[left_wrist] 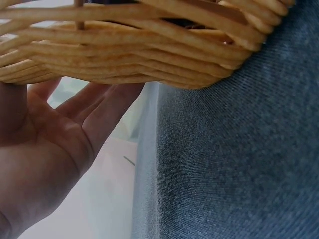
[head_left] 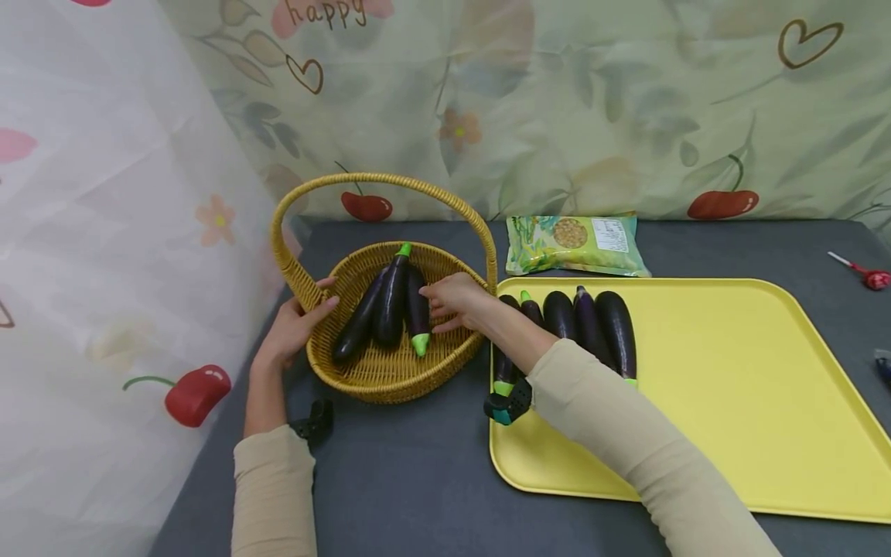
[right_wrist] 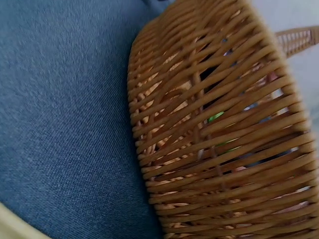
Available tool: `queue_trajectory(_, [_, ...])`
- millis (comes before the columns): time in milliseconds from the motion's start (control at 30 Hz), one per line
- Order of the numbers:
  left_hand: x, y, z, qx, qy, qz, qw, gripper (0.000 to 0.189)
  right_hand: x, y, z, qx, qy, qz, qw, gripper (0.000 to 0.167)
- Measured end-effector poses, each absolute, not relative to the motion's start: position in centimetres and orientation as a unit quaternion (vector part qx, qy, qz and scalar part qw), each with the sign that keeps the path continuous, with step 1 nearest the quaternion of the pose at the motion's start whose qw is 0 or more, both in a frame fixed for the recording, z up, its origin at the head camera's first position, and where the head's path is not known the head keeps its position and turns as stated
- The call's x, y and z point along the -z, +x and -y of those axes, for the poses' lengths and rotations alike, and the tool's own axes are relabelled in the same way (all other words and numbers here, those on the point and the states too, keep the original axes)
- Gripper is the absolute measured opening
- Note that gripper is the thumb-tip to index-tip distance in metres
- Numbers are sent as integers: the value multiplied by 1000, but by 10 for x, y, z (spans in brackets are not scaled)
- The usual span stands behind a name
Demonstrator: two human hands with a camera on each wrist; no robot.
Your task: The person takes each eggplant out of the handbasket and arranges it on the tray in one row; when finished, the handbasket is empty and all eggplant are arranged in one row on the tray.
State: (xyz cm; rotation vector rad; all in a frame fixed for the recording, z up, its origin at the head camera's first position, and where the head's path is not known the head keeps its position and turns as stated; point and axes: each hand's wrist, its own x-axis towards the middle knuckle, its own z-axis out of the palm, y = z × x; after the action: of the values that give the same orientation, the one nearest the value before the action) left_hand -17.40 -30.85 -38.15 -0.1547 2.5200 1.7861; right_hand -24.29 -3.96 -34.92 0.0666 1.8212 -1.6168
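A wicker basket (head_left: 390,391) with a tall arched handle stands at the left of the table. Three dark purple eggplants lie inside; the right one (head_left: 416,305) has its green cap toward me. My left hand (head_left: 288,329) holds the basket's left rim by the handle base, thumb over the edge. In the left wrist view, that hand's fingers (left_wrist: 107,107) reach along the outer weave. Over the basket's right side, my right hand (head_left: 455,300) has its loosely bent fingertips right beside the right eggplant. The right wrist view shows mostly the basket's woven wall (right_wrist: 219,124), the hand hidden.
A yellow tray (head_left: 731,402) lies to the right, close against the basket, with several eggplants (head_left: 616,333) in a row at its left end. Behind it lies a green food packet (head_left: 574,246). A red lollipop (head_left: 875,278) is at the far right. Patterned cloth hangs behind and left.
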Motion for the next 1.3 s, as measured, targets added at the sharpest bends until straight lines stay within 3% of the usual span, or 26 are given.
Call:
queue_trajectory(133, [382,-174,308,-577,-52,-815,25,64,357,-245,44,617,32,-710,339,45])
queue_trajectory(600, [383,-175,309,-576,-62,-814,30,62,364,-241,61,576,5,-759,304,68])
queue_trajectory(1300, [382,-172,308,-577,-54,-814,23,62,348,-242,49,594,-11,-738,320,68])
